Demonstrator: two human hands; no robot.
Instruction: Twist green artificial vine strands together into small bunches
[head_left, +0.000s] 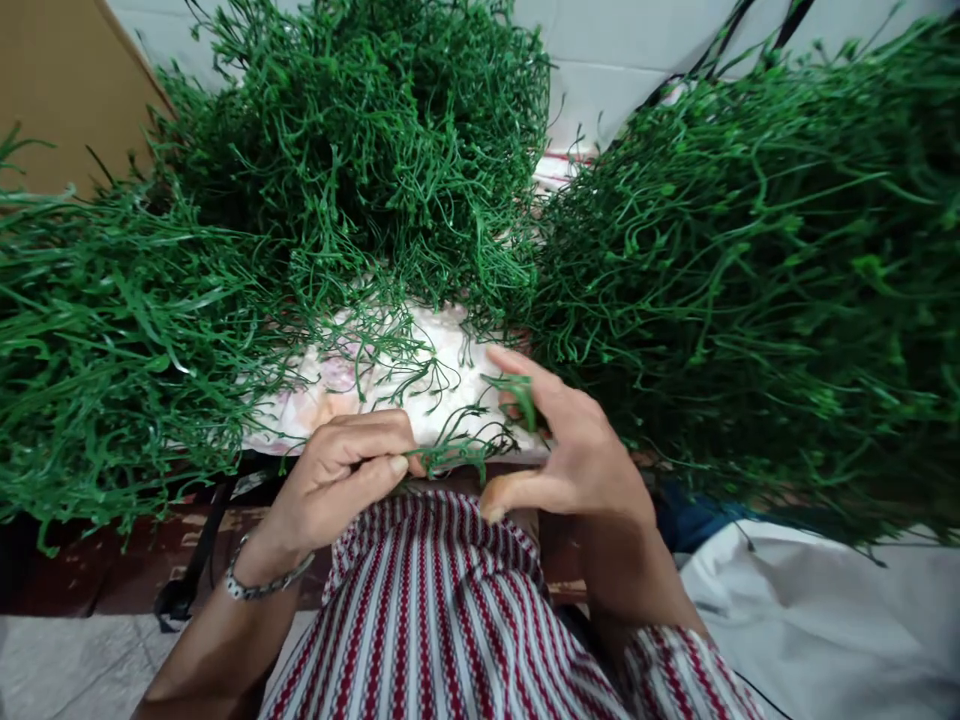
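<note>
My left hand [346, 470], with a metal bracelet at the wrist, is closed in a pinch on the stem of a thin green plastic sprig [457, 440]. My right hand [562, 440] curls around the other end of the same sprig, with green strands between its fingers. Both hands hover over a pale patterned cloth [420, 375] and above my red-and-white striped garment [450, 620].
Big heaps of green artificial foliage surround the hands: one on the left [97, 360], one at the back [360, 140], one on the right [765, 290]. Brown cardboard [52, 90] stands at the back left. A white cloth [825, 620] lies at lower right.
</note>
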